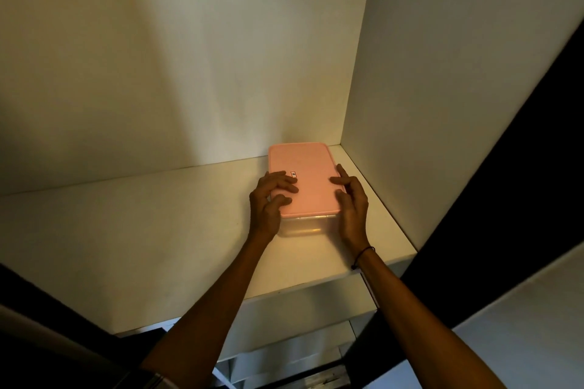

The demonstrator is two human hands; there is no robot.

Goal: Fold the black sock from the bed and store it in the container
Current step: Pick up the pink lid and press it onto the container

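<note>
Both forearms reaching up to container point(304, 196) on shelf point(158, 230). Left hand point(268, 199) clasping its left edge, fingers spread over pink lid point(303, 180); right hand point(352, 202) gripping right edge, probably for lifting down. Sock not visible.

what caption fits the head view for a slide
Both hands, left hand and right hand, grip a pink-lidded container on a white shelf.

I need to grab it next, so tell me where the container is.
In the head view, the container with its pink lid sits on the white shelf, near its right back corner, between the left hand and right hand.
</note>
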